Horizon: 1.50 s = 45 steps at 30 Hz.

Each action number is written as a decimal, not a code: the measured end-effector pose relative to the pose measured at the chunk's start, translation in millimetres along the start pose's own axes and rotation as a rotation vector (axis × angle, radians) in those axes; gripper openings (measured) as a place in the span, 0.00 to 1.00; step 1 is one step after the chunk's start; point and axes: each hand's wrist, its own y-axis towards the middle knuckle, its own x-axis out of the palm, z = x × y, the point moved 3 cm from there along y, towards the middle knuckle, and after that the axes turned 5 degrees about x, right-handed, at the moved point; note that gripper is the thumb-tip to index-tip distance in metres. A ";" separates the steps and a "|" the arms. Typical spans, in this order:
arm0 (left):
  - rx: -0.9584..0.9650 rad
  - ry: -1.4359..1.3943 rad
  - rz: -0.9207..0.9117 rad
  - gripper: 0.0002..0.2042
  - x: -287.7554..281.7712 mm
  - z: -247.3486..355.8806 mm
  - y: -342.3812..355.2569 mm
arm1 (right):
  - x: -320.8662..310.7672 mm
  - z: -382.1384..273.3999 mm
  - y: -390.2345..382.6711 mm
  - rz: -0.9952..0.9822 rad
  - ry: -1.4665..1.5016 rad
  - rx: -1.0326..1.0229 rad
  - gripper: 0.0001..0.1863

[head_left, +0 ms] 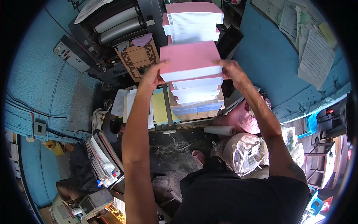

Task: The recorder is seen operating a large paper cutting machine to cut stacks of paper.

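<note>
Black shirt (pixel 238 198); left grip (pixel 152 75), right grip (pixel 232 71) clasping pink-topped stack (pixel 191 58); printed sheets (pixel 316 59) on wall (pixel 268 56).

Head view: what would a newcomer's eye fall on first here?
First, the pink-topped white paper block, gripped at its sides by the left hand and right hand, above centre. Behind it rises a stack of pink-and-white paper blocks. At upper left, two silver cylindrical rollers sit in a dark grey machine.

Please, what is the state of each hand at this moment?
Left hand: closed on the left edge of the pink-topped paper stack.
Right hand: closed on the same stack's right edge.
</note>
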 end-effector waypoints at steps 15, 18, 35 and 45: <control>-0.048 -0.020 0.186 0.34 -13.3 -45.7 5.7 | -9.4 30.7 12.6 0.042 -0.138 -0.016 0.31; 0.136 0.066 0.307 0.34 -28.6 -65.7 -28.7 | -25.9 24.8 -2.7 0.472 -0.825 -0.236 0.37; -0.527 0.362 2.161 0.25 -15.6 -355.0 -940.2 | 417.8 290.6 -504.6 -1.772 -0.422 -0.232 0.13; -0.425 0.292 2.706 0.24 -160.4 -424.9 -1190.0 | 756.2 379.4 -832.8 -1.547 -0.759 -0.845 0.40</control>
